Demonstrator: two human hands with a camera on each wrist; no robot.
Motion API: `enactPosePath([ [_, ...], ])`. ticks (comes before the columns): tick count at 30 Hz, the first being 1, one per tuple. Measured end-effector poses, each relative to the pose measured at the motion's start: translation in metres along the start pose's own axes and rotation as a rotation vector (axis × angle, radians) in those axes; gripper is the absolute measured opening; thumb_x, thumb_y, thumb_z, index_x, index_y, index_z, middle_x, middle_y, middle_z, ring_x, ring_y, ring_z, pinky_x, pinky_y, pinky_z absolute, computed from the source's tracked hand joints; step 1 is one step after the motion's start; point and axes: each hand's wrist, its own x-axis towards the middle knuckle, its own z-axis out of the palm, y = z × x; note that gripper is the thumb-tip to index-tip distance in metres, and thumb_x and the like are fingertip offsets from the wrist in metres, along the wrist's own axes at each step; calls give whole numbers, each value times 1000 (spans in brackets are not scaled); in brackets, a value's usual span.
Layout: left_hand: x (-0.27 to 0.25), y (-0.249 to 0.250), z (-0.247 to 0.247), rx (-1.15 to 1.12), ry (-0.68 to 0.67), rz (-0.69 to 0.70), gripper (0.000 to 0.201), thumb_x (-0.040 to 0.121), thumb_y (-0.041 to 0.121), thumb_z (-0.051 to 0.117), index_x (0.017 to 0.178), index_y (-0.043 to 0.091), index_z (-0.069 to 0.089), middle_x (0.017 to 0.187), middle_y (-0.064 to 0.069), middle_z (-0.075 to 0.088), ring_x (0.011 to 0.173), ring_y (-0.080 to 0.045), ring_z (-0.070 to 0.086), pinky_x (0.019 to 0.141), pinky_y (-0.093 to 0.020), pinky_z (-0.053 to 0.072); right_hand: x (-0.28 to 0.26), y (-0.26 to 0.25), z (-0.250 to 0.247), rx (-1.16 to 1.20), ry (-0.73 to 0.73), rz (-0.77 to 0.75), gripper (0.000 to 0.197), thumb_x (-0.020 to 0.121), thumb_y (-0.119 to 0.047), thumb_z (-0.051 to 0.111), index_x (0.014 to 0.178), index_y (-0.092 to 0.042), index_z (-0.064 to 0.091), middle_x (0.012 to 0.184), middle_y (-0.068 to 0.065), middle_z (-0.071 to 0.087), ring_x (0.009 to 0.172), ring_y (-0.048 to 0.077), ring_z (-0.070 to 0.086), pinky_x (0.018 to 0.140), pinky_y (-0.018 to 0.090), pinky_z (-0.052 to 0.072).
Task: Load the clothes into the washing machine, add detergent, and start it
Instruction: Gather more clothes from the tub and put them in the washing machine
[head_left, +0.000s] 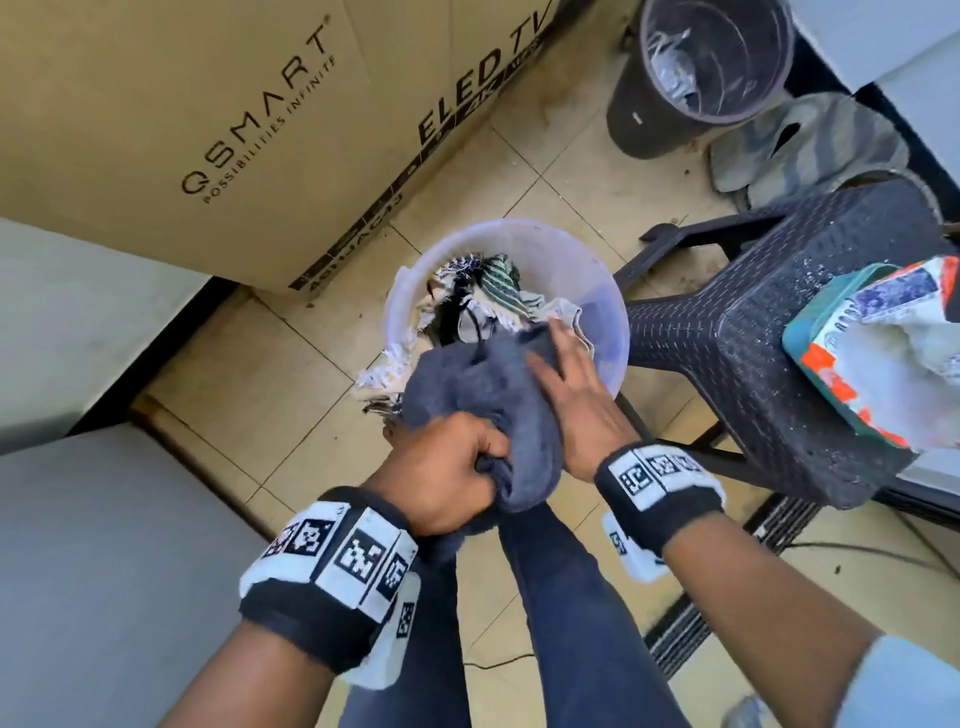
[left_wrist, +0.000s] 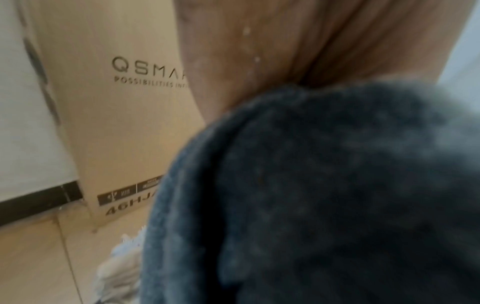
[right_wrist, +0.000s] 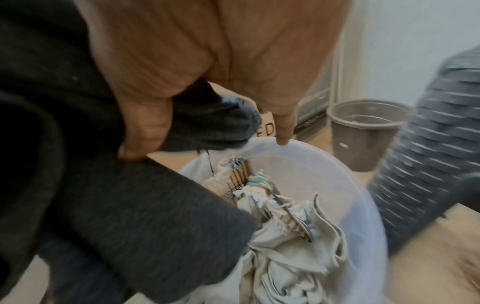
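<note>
A translucent white bucket (head_left: 519, 228) stands on the tiled floor with a heap of pale and striped clothes (head_left: 483, 296) inside; the right wrist view shows its rim (right_wrist: 337, 164) and the clothes (right_wrist: 285, 246). A grey garment (head_left: 467, 384) is lifted over the bucket's near edge. My left hand (head_left: 447, 478) grips its near end in a fist, and the cloth (left_wrist: 311, 185) fills the left wrist view. My right hand (head_left: 571, 384) lies over the far part, and the cloth (right_wrist: 130, 205) passes between thumb and fingers. An opened detergent bag (head_left: 883, 332) sits on a dark stool (head_left: 753, 338).
A large cardboard TV box (head_left: 208, 130) leans on the wall behind the bucket. A dark bin (head_left: 701, 67) and grey slippers (head_left: 810, 145) are at the back right. A pale grey appliance surface (head_left: 78, 519) fills the lower left. My legs (head_left: 545, 597) are below the hands.
</note>
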Motion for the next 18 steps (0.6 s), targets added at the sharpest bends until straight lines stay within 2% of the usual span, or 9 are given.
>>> enactPosePath([
  [3, -6, -8, -3, 132, 181, 6, 15, 72, 20, 55, 81, 23, 67, 89, 13, 65, 87, -19, 64, 79, -36, 53, 10, -6, -9, -121, -129, -30, 38, 83, -30, 59, 120, -21, 59, 149, 9, 39, 144, 30, 26, 113, 48, 29],
  [5, -10, -17, 0, 162, 441, -40, 28, 78, 12, 60, 102, 25, 67, 101, 12, 59, 96, -17, 58, 83, -31, 48, 6, -13, -19, 30, 17, 154, 17, 81, -25, 59, 94, -14, 63, 109, 13, 66, 113, 35, 56, 89, 38, 47],
  [7, -11, -27, 8, 38, 707, -200, 39, 83, 14, 62, 121, 22, 58, 116, 7, 55, 105, -14, 54, 87, -25, 41, -2, -20, -26, 170, 243, 352, 14, 81, -30, 64, 89, -18, 61, 95, 14, 69, 94, 38, 61, 74, 35, 49],
  [9, -8, -29, 16, -310, 798, -365, 49, 88, 28, 67, 132, 20, 48, 129, 1, 54, 113, -16, 56, 96, -30, 44, -13, -35, -27, 306, 437, 466, 20, 80, -31, 67, 97, -22, 62, 93, 9, 71, 90, 35, 63, 71, 33, 47],
  [11, -4, -26, 27, -966, 661, -438, 61, 88, 48, 65, 137, 17, 45, 128, -5, 62, 112, -23, 63, 96, -41, 50, -23, -55, -15, 500, 545, 524, 28, 79, -23, 68, 105, -26, 60, 90, 1, 69, 87, 26, 64, 74, 30, 47],
  [12, -1, -24, 34, -1251, 537, -453, 70, 83, 59, 63, 136, 16, 47, 118, -6, 68, 105, -25, 67, 92, -46, 52, -29, -67, -6, 578, 524, 518, 32, 78, -16, 67, 107, -26, 58, 91, -1, 67, 88, 23, 63, 76, 28, 47],
  [14, 4, -17, 43, -1450, 400, -420, 83, 73, 67, 71, 136, 16, 52, 113, -7, 72, 101, -25, 69, 95, -55, 50, -39, -89, 21, 607, 318, 371, 40, 77, -8, 61, 114, -23, 57, 105, -2, 68, 101, 19, 65, 86, 29, 50],
  [16, 9, -13, 47, -1432, 517, -426, 64, 78, 36, 80, 133, 14, 58, 123, -10, 69, 113, -30, 66, 104, -57, 45, -50, -104, 40, 606, 66, 214, 51, 74, -7, 53, 122, -23, 57, 120, -4, 66, 115, 10, 60, 99, 27, 47],
  [18, 8, -24, 45, -1400, 728, -517, 42, 83, 3, 71, 124, 8, 64, 113, -14, 72, 104, -34, 69, 93, -56, 52, -54, -101, 44, 649, -122, 143, 57, 69, -5, 50, 123, -18, 62, 123, -4, 66, 117, 6, 58, 103, 22, 44],
])
